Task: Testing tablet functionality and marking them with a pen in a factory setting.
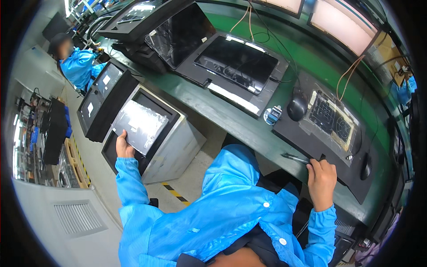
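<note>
At the left, my left hand [125, 146] grips the near edge of a flat silver panel [141, 126] in clear film, with the thumb on top and the other fingers hidden below. The panel is over a black foam tray [156, 153] on a grey cabinet [178, 151]. My right hand [322, 178] rests at the near edge of the green bench with its fingers curled. A dark pen [294, 158] sticks out leftward from those fingertips.
Black foam trays [98, 100] stand left of the cabinet. The bench [195, 95] carries a dark screen [238, 62] on foam, a second leaning screen [181, 35], a black mouse [297, 106], a small blue device [273, 115] and a taped fixture [333, 116]. A co-worker [80, 64] sits at far left.
</note>
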{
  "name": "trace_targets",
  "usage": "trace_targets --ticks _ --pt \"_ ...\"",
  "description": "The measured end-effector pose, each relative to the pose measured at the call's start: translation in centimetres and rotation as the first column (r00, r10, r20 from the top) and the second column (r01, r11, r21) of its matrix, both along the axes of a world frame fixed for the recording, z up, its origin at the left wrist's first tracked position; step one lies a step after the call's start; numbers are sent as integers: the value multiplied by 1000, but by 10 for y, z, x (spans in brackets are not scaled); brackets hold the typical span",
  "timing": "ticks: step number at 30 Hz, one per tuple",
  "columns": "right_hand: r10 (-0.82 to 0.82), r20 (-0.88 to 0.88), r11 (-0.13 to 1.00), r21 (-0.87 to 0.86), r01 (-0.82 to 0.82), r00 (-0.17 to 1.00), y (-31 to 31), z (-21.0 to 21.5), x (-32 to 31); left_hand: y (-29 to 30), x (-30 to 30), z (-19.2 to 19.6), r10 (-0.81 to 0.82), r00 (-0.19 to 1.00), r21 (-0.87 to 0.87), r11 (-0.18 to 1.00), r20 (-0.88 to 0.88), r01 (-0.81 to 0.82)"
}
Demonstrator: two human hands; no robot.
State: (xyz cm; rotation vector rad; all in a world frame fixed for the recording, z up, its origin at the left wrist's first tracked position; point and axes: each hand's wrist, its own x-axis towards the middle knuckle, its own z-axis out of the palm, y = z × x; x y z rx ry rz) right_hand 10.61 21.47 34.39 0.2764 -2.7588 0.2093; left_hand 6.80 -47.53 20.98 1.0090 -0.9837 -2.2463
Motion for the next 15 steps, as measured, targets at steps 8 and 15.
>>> trace_targets --ticks 8,15 --pt "-128 -57 991 -56 124 990 3 -29 -5 -61 -13 -29 -462 747 -747 234 478 623" --pt "-275 -332 951 -231 205 902 42 -28 85 38 -99 -28 -323 801 -857 -302 503 417"
